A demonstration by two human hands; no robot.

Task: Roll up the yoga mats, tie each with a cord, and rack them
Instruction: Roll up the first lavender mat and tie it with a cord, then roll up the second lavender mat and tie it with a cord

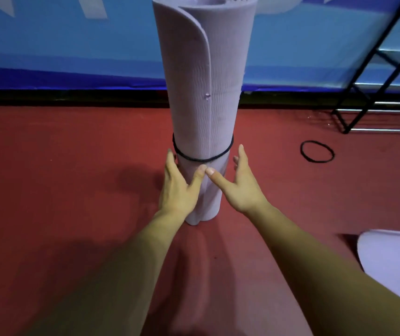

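The left hand, spread wide, is pressing the upright rolled mat, which is standing mid-floor with 1 cord circling it low. The right hand, equally wide, is touching it by the thumb. The foam is probably feeling light and springy, so gripping around the middle is looking safest.

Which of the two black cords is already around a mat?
The cord circling the upright rolled mat; the other cord lies loose on the floor.
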